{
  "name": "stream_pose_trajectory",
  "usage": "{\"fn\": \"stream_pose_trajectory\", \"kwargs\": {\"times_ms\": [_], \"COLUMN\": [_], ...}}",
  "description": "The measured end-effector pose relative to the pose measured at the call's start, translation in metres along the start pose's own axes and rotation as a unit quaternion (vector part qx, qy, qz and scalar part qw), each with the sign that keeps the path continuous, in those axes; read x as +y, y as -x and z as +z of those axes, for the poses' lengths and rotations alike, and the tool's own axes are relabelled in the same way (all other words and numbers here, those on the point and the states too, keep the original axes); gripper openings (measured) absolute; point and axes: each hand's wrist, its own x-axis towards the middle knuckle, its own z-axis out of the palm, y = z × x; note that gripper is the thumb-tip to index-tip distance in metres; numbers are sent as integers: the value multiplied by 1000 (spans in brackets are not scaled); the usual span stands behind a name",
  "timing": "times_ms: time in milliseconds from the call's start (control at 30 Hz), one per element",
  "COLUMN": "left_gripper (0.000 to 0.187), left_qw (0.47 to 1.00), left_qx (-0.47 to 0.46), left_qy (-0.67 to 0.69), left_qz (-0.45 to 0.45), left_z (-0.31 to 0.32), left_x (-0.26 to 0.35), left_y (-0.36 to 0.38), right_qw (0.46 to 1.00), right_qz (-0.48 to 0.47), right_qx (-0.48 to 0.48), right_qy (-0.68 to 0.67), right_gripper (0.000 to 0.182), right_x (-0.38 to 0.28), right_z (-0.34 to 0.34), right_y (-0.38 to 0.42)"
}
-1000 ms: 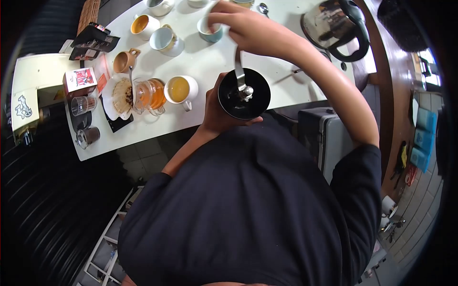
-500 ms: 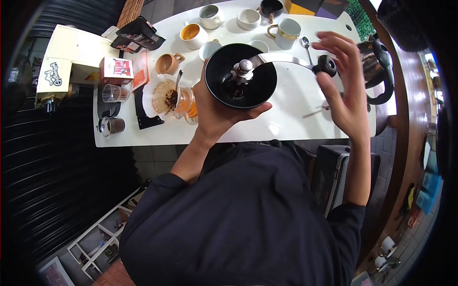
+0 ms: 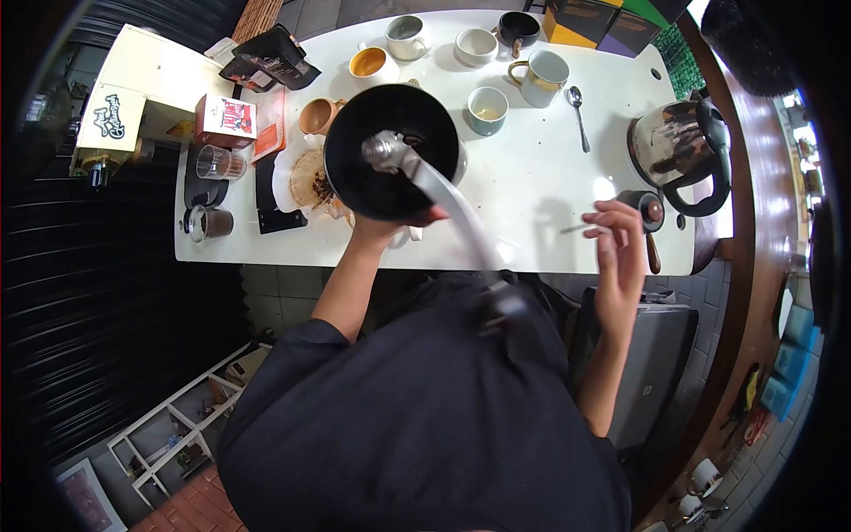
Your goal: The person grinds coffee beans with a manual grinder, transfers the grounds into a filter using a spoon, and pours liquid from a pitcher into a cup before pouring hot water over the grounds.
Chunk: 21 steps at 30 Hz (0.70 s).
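Observation:
My left hand (image 3: 381, 227) grips a black manual coffee grinder (image 3: 392, 182) from below, its open bowl-shaped top facing up. The bowl hides most of my fingers. A silver crank arm (image 3: 448, 202) reaches down and to the right from the grinder's middle, and its knob is blurred in front of my dark shirt. Away from the crank, my right hand (image 3: 622, 270) hangs with its fingers loosely bent and apart. Beside that hand, a dark round-topped object (image 3: 645, 207) with a brown knob and handle is on the table. A thin stick (image 3: 574, 230) shows near the fingertips.
Behind the grinder is a dripper with a paper filter (image 3: 307, 177) holding dark grounds. Several cups, including a pale green cup (image 3: 487, 113), are on the white table (image 3: 532, 160). A spoon (image 3: 578, 115) and a kettle (image 3: 669, 142) are at the right, a red-and-white box (image 3: 226, 121) at the left.
The crank arm has swung from upper right to lower right. My right hand has come away from the knob and dropped lower. My left hand and the grinder have shifted left in view.

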Motion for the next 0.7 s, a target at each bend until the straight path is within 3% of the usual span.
{"fn": "stream_pose_trajectory", "kwargs": {"times_ms": [67, 100, 200, 400, 467, 500, 533, 600, 700], "left_gripper": [109, 108, 111, 110, 111, 113, 113, 114, 112], "left_qw": [999, 988, 965, 981, 960, 904, 907, 848, 859], "left_qx": [16, -21, -65, -136, -137, -167, -169, -237, -227], "left_qy": [20, 154, 248, 133, 244, 392, 384, 472, 458], "left_qz": [-29, -23, -47, 38, -1, -41, -37, -43, -31], "left_z": [2, 9, 9, -5, -11, -12, -12, -4, 2], "left_x": [-9, 3, 16, 68, 78, 83, 92, 117, 127], "left_y": [-2, -19, -53, -110, -128, -137, -139, -145, -143], "right_qw": [999, 999, 998, 988, 979, 974, 968, 966, 965], "right_qz": [20, 19, -1, -73, -61, -65, -66, -81, -92], "right_qx": [-27, -30, -42, -79, -148, -183, -220, -198, -198], "right_qy": [6, 8, 44, 111, 124, 117, 105, 143, 146], "right_gripper": [17, 17, 13, 15, 17, 17, 17, 17, 16], "right_x": [-1, -1, -8, -15, -19, -15, -11, -7, -8], "right_z": [8, 12, 17, 30, 38, 36, 36, 20, 2], "right_y": [7, 8, 5, 16, 29, 33, 40, 39, 39]}}
